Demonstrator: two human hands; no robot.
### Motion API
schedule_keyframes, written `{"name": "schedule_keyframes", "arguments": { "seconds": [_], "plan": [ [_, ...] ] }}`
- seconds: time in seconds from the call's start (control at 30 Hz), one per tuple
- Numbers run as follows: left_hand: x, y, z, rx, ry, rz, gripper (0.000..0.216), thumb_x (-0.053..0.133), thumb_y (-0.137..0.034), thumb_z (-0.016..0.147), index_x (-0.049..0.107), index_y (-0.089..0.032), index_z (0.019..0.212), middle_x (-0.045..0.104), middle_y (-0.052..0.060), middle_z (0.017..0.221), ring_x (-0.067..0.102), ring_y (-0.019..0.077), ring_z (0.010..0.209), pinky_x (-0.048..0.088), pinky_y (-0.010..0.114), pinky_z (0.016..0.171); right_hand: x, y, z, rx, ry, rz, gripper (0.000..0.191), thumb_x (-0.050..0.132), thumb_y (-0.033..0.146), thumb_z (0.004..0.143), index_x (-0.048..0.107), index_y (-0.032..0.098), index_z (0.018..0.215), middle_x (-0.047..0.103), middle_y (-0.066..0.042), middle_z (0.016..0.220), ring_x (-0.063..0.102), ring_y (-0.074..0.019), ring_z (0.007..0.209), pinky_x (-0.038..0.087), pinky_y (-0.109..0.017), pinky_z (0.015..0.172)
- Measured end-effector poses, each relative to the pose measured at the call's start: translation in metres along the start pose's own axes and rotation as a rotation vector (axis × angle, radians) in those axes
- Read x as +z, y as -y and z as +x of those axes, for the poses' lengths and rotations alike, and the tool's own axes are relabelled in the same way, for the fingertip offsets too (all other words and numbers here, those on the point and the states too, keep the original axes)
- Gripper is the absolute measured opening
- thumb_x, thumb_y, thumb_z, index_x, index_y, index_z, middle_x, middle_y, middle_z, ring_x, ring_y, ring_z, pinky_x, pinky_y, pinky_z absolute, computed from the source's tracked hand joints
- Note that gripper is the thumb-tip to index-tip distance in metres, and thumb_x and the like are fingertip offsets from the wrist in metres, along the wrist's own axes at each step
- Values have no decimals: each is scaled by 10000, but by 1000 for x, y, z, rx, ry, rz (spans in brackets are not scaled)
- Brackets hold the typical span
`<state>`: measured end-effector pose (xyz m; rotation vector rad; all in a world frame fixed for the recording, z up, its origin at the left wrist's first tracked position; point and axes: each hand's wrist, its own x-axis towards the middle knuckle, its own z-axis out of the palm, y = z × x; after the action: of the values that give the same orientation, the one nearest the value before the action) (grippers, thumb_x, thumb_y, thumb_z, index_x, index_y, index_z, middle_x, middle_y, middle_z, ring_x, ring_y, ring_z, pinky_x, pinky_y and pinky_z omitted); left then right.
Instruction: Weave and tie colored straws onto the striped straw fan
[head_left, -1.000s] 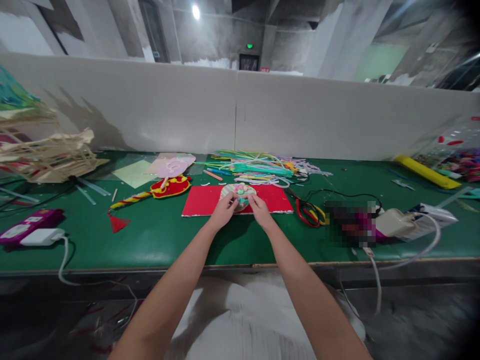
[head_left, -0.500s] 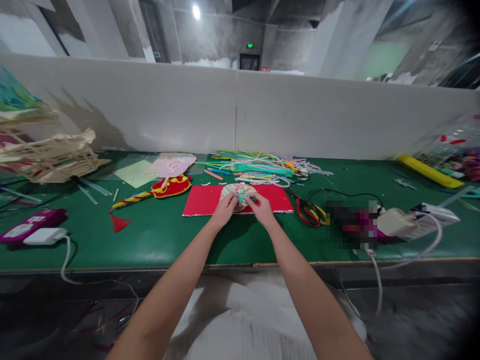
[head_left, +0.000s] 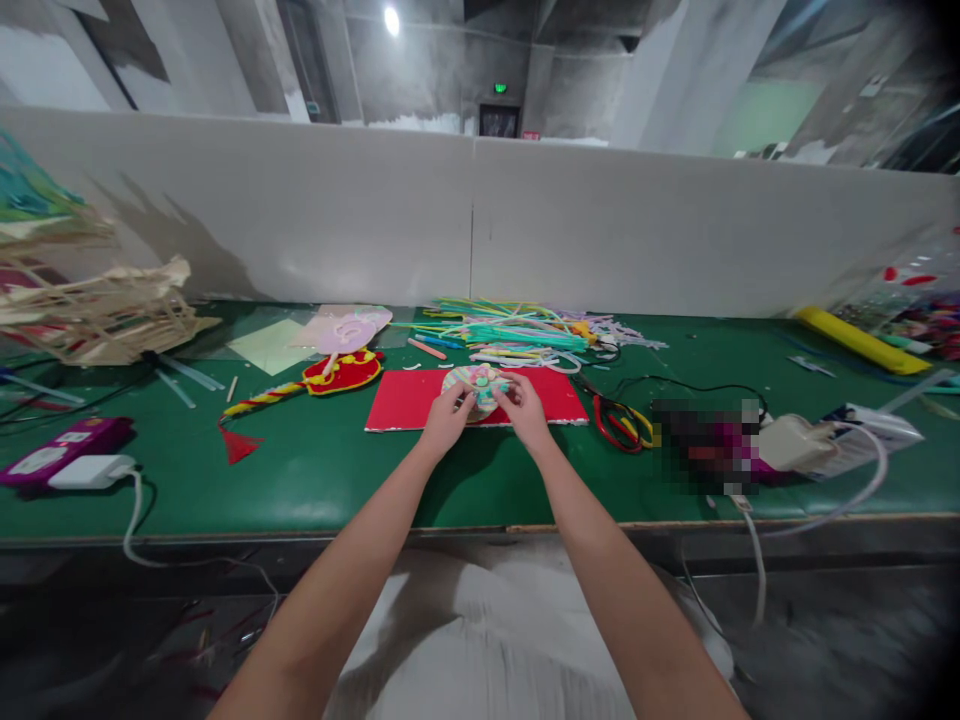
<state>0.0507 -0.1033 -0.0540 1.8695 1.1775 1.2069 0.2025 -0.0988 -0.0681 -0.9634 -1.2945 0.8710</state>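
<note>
A small round craft disc (head_left: pixel 475 381) in pastel stripes lies on a red sheet (head_left: pixel 401 400) on the green table. My left hand (head_left: pixel 445 421) pinches the disc's near left edge with its fingers closed. My right hand (head_left: pixel 526 412) presses its closed fingers on the disc's right side, over a small green piece. Both forearms reach in from the bottom of the view.
Behind the red sheet is a heap of coloured strips (head_left: pixel 517 335). A red and yellow tasselled ornament (head_left: pixel 330 379) and a pink cutout (head_left: pixel 346 330) lie to the left. Red-handled scissors (head_left: pixel 616 421) and a white corded tool (head_left: pixel 795 443) sit to the right. A power strip (head_left: pixel 60 462) is at the far left.
My right hand has crept up and left over the disc's right side. The left hand has barely shifted. The disc stays on the red sheet.
</note>
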Motion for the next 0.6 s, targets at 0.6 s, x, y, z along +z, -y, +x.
{"name": "schedule_keyframes", "arguments": {
  "seconds": [0.6],
  "plan": [
    [2, -2, -2, 41, 5, 69, 175, 412, -304, 807, 504, -167, 753, 530, -15, 698, 497, 101, 647, 411, 207, 629, 6, 0, -5, 144, 226, 158, 252, 685, 350, 611, 536, 181, 724, 599, 8, 698, 568, -128, 663, 466, -256, 610]
  ]
}}
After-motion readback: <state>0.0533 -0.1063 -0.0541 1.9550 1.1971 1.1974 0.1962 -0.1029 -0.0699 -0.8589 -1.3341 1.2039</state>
